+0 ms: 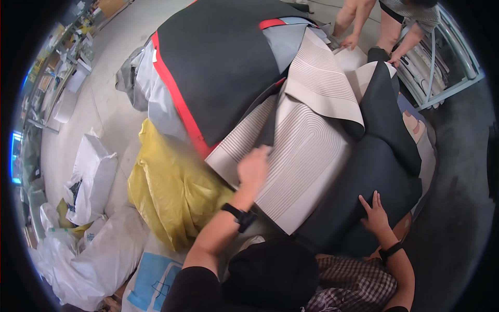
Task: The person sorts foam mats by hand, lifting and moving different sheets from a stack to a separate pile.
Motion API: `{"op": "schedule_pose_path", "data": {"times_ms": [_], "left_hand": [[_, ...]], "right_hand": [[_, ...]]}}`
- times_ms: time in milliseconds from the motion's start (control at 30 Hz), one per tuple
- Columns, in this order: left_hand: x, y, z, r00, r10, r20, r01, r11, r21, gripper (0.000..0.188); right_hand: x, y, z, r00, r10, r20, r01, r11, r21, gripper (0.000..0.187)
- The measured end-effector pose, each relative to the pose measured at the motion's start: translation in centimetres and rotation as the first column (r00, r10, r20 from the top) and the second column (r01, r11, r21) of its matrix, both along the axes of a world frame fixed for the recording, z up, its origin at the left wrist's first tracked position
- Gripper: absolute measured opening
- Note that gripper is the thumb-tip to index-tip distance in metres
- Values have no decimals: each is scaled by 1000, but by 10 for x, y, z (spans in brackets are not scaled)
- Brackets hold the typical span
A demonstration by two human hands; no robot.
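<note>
My left hand (253, 165), a dark band on its wrist, is closed at the lower tip of a folded dark flap (269, 130). This flap belongs to a pale floor mat (306, 161) with curved brown lines. The fingertips are slightly blurred, but they appear to pinch the flap. My right hand (375, 214) lies with fingers spread on a black mat underside (343, 192), right of the lined mat. Farther off, another lined mat piece (319, 75) is folded over the pile, its dark underside showing along one edge.
A big dark mat (218, 67) with red edging covers the far left of the pile. Yellow plastic sheeting (174, 187) and white sacks (99, 255) lie to the left. At the far right, another person's hands (349, 41) touch the mats beside a metal rack (452, 91).
</note>
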State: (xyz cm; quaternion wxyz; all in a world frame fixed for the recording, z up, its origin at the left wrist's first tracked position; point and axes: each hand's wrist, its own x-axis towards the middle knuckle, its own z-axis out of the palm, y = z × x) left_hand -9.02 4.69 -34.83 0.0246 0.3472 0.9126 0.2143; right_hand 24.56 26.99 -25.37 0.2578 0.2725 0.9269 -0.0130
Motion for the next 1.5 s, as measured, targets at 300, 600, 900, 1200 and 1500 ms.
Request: {"op": "schedule_pose_path", "data": {"times_ms": [300,600,900,1200,1500], "left_hand": [[68,39,-21,927,-194,-321,168,980,-106,43],[53,27,-27,953,-165,-256,165,986,-21,49],[3,-21,5,925,240,-294,-234,971,55,70],[10,-4,-63,984,-166,-60,172,978,114,44],[21,14,-88,969,-153,-196,121,979,-165,50]], "right_hand": [[-6,-4,-1,999,37,5,-37,999,-16,88],[-2,3,-2,999,31,-20,-31,999,8,85],[3,2,6,996,21,86,-22,1000,11,82],[3,6,-1,996,37,86,-38,999,15,82],[6,6,-3,996,41,81,-42,999,9,81]]}}
